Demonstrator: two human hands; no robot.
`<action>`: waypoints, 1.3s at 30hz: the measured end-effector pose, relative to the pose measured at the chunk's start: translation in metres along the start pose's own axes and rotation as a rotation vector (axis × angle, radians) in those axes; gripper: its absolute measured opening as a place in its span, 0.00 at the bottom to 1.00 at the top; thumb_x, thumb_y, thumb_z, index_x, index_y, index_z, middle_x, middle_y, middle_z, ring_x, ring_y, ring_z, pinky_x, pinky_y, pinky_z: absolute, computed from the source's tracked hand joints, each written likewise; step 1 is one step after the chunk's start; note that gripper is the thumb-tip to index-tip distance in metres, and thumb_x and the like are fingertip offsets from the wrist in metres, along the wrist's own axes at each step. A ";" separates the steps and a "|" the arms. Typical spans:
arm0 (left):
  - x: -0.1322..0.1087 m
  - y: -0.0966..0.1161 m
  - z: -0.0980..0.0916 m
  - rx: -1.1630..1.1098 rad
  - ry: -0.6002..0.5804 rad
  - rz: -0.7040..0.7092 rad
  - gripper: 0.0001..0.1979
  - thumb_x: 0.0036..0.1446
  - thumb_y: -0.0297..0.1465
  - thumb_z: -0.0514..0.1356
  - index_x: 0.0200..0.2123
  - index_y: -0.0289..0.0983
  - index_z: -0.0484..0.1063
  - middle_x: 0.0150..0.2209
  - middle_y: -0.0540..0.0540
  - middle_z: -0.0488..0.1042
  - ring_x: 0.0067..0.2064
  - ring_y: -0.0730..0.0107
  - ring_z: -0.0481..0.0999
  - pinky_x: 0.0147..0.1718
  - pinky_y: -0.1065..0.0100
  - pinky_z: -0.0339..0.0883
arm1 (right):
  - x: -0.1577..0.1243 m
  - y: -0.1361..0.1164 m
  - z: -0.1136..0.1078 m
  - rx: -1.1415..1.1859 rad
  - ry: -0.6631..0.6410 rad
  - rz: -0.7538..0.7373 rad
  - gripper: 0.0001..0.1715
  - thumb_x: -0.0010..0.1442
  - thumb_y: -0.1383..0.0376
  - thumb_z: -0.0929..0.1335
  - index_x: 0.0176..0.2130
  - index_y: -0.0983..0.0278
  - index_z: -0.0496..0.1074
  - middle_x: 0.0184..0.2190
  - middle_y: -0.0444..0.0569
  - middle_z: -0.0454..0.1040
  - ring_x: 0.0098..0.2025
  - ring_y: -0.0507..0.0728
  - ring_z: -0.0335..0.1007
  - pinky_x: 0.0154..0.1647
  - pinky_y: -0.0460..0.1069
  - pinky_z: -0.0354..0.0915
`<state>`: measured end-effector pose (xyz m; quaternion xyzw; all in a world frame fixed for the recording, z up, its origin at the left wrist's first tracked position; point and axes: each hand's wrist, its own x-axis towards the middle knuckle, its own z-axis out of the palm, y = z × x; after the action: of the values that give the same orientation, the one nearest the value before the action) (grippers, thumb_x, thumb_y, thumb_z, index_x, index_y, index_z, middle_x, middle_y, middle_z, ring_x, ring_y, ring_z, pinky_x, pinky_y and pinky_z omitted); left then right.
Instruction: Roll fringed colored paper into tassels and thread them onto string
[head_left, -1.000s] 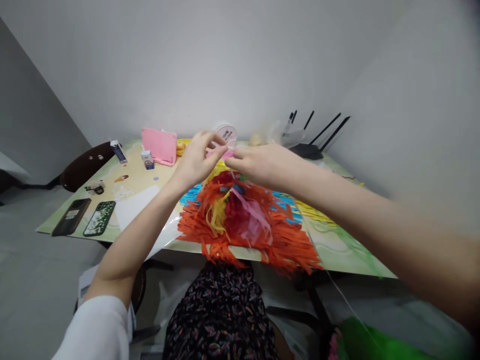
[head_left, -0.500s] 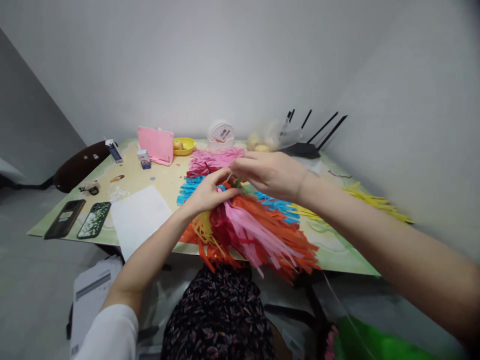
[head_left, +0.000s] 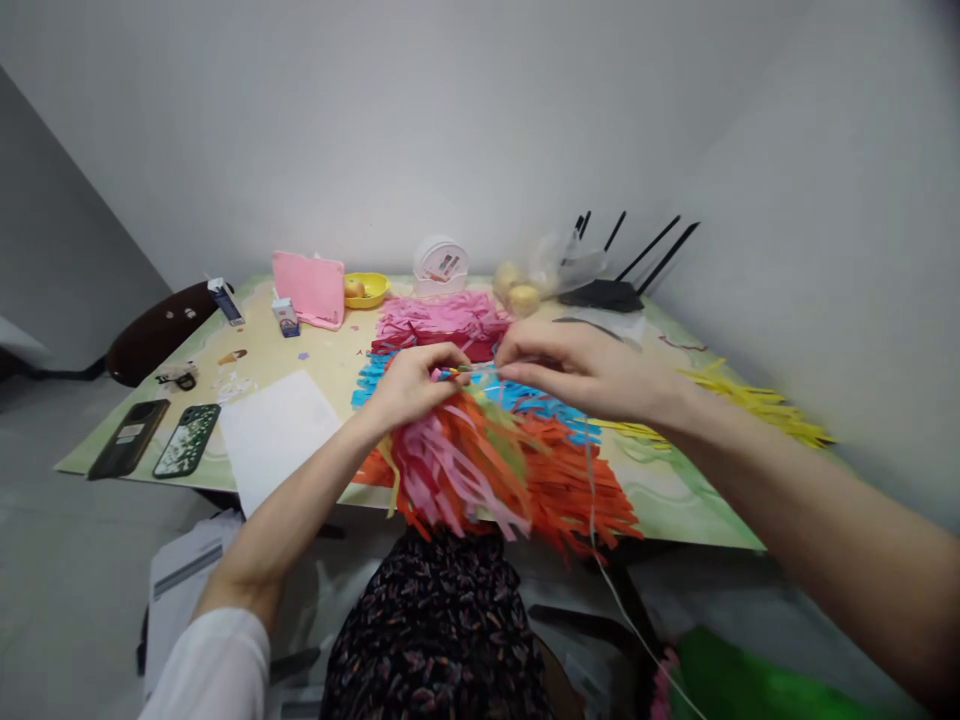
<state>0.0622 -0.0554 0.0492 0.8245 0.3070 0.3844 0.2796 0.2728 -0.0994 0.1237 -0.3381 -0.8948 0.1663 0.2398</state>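
Observation:
My left hand (head_left: 416, 385) is closed around the gathered top of a paper-strip tassel (head_left: 457, 460) in pink, orange, yellow and green. Its loose strips hang over the table's front edge. To the right, my right hand (head_left: 559, 365) pinches a thin pale string (head_left: 592, 490), a short taut length of which runs to the tassel's top. The string's tail drops past the table edge toward the lower right. Beneath my hands lie fringed paper strips: blue (head_left: 536, 400), orange (head_left: 581, 480), red and, further back, pink (head_left: 442, 318).
On the left are two phones (head_left: 187, 440), a white paper sheet (head_left: 281, 435) and small cartons (head_left: 286, 317). Along the back stand a pink tablet case (head_left: 309, 290), a yellow bowl (head_left: 367, 290), a white round container (head_left: 441, 268) and a black router (head_left: 604, 295). Yellow fringe (head_left: 757, 405) lies right.
My right hand has moved right and slightly down, away from my left, drawing the string out. The tassel has turned in my left hand and its strips have swung left.

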 end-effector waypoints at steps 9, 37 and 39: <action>-0.022 -0.009 -0.008 0.273 -0.128 0.073 0.11 0.55 0.30 0.64 0.42 0.36 0.74 0.42 0.44 0.79 0.43 0.62 0.77 0.43 0.65 0.66 | -0.038 0.012 0.021 0.008 -0.005 0.071 0.14 0.66 0.58 0.64 0.32 0.63 0.71 0.26 0.46 0.70 0.27 0.52 0.64 0.29 0.47 0.58; -0.058 0.010 0.014 -0.166 -0.186 -0.343 0.10 0.48 0.34 0.64 0.31 0.35 0.70 0.29 0.53 0.67 0.32 0.71 0.65 0.34 0.70 0.60 | -0.059 0.004 0.024 0.045 0.275 0.043 0.14 0.67 0.61 0.65 0.34 0.61 0.78 0.27 0.46 0.75 0.29 0.52 0.70 0.31 0.46 0.63; -0.058 0.012 0.008 -0.147 -0.129 -0.349 0.08 0.48 0.32 0.63 0.30 0.35 0.70 0.27 0.54 0.65 0.31 0.72 0.64 0.33 0.70 0.59 | -0.066 0.010 0.027 0.084 0.262 0.026 0.15 0.67 0.59 0.65 0.35 0.60 0.80 0.28 0.47 0.76 0.30 0.53 0.71 0.32 0.47 0.64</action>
<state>0.0422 -0.1069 0.0262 0.7592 0.3975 0.2978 0.4206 0.3063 -0.1411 0.0760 -0.3579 -0.8438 0.1610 0.3661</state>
